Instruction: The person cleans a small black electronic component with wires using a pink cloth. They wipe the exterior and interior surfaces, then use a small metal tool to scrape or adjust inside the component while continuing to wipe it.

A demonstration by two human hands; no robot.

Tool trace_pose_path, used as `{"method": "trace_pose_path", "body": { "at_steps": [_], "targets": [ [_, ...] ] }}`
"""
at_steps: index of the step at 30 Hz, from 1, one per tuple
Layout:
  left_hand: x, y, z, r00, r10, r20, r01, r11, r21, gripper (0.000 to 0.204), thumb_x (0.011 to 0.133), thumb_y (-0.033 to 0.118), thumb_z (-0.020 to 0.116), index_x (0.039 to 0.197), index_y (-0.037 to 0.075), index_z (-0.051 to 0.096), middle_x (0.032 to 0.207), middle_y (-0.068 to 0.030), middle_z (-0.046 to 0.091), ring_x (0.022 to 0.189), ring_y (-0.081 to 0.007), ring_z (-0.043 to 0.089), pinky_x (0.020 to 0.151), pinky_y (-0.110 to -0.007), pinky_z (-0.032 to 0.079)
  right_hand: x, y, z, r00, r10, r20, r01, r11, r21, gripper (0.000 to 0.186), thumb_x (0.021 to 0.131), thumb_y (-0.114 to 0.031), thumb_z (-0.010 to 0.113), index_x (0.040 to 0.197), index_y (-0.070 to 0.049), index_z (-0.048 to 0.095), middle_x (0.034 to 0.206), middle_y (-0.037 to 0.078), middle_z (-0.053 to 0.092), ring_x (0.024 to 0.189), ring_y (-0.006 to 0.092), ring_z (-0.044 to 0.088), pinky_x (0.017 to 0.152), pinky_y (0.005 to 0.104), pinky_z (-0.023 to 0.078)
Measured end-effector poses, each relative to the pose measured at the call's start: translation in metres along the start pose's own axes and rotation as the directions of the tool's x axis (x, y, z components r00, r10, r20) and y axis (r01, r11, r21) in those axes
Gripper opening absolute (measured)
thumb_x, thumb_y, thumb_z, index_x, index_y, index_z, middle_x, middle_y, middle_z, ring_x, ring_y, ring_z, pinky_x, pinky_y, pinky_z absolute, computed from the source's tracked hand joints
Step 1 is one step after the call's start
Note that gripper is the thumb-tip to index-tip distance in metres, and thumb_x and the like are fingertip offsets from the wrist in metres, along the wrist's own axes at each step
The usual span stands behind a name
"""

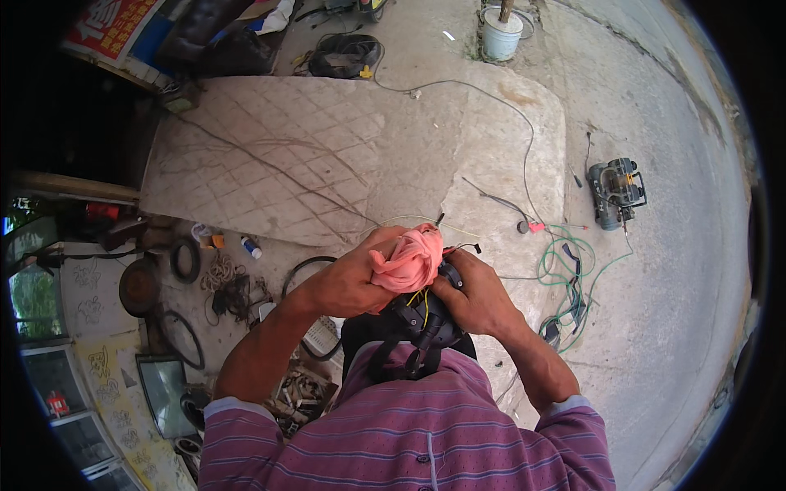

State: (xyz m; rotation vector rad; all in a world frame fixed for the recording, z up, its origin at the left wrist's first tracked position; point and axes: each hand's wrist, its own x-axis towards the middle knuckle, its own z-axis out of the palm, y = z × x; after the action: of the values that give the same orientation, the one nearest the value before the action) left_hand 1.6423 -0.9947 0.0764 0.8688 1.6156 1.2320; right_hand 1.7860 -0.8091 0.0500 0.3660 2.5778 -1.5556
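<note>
**Pink rag on black part, both hands**

Pink rag (407, 260) sits bunched on a black wired part (422, 321), held close over the person's chest. Left hand (350, 282) fingers closed on the rag; right hand (477, 296) fingers gripping the part (yellow wires showing). Green hose (565, 270) coiled on the concrete floor (655, 327) right; grey machine (616, 191) beyond.

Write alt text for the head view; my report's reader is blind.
Both hands, left hand and right hand, press a pink cloth onto a black wired part held at the chest. Green hose and a small machine lie on the concrete ground.
</note>
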Motion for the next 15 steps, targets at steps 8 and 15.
{"method": "trace_pose_path", "body": {
  "at_steps": [8,15],
  "targets": [
    [0.011,0.004,0.012,0.993,0.044,-0.114,-0.014,0.967,0.255,0.04,0.084,0.014,0.072,0.121,0.007,0.059,0.108,-0.0107,0.065,0.1,-0.0251,0.063,0.089,-0.035,0.05,-0.003,0.001,0.009,0.996,-0.084,0.002,0.083,0.984,-0.159,0.048,0.092,-0.038,0.062,0.109,0.006,0.057,0.096,0.027,0.063,0.079,0.0465,0.064,0.071,0.0517,0.051],
    [0.016,-0.026,0.0,0.932,-0.151,-0.331,0.163,0.987,0.007,0.043,0.088,0.02,0.067,0.127,0.006,0.056,0.103,-0.0105,0.068,0.092,-0.0173,0.067,0.081,-0.03,0.053,-0.007,-0.009,0.009,0.984,-0.176,-0.007,0.174,0.978,-0.116,0.047,0.089,-0.037,0.067,0.116,0.001,0.057,0.1,0.022,0.063,0.085,0.041,0.064,0.073,0.0468,0.053]
  ]
}}
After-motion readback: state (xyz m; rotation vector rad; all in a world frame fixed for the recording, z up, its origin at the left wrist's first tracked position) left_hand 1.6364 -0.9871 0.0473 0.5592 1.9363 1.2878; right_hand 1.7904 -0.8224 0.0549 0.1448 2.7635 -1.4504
